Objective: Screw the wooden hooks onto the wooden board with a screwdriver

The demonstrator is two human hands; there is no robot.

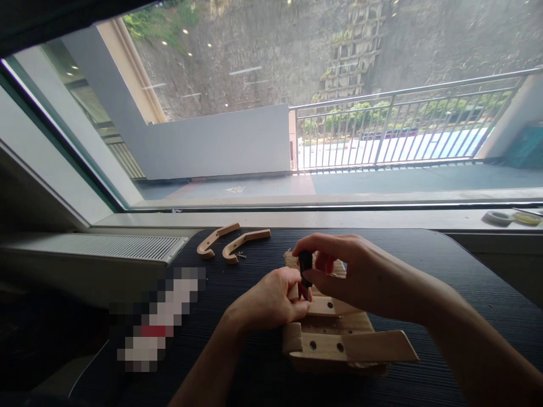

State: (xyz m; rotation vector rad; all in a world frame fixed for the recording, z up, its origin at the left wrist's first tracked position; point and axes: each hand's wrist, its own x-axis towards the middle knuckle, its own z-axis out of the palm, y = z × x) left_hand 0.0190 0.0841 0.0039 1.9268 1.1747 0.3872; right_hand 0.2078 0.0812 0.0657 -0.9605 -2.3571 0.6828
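Observation:
A flat wooden board (339, 330) with several drilled holes lies on the dark table (424, 265), with wooden hook pieces fixed on it. One wooden hook (365, 346) lies across its near edge. My left hand (271, 299) is closed on another hook piece (326, 307) on the board, pinning it down. My right hand (356, 271) grips a short black-handled screwdriver (304, 265), held upright with its tip down at that piece.
Two loose curved wooden hooks (216, 238) (244, 244) lie at the table's far left, small screws (241, 255) beside them. A vent grille (123, 246) runs along the left sill. Tape rolls (500, 217) sit on the right sill below the window.

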